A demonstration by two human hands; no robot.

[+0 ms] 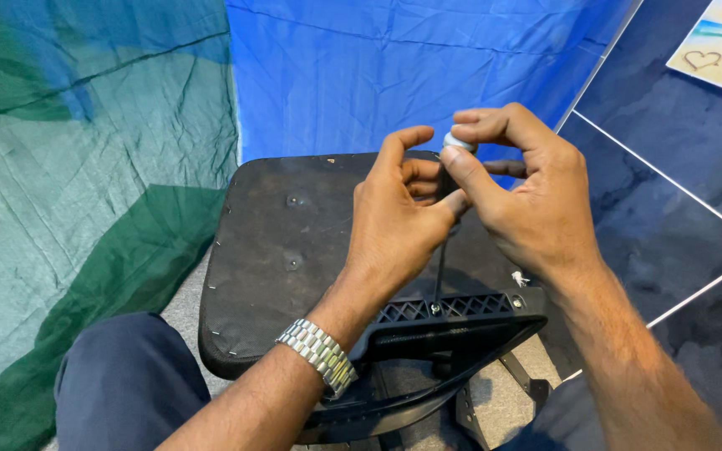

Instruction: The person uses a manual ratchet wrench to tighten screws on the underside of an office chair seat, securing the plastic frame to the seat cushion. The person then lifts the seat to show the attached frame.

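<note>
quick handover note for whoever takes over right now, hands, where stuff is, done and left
Right hand: fingers pinch a small pale round cap at the top of a thin dark rod.
Left hand: curled around the rod's upper part, just below the cap.
The rod runs down to the black plastic bracket on the underside of the upturned black chair seat.
Done: both hands are gripping.
Left: cap remains on the rod; which way it is being worked is unclear.

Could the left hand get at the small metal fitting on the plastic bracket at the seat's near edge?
Probably yes. The left hand is up by the right hand, which pinches a small pale round piece. The fitting lies uncovered just below, on the bracket; only a thin dark rod stands nearby.
</note>
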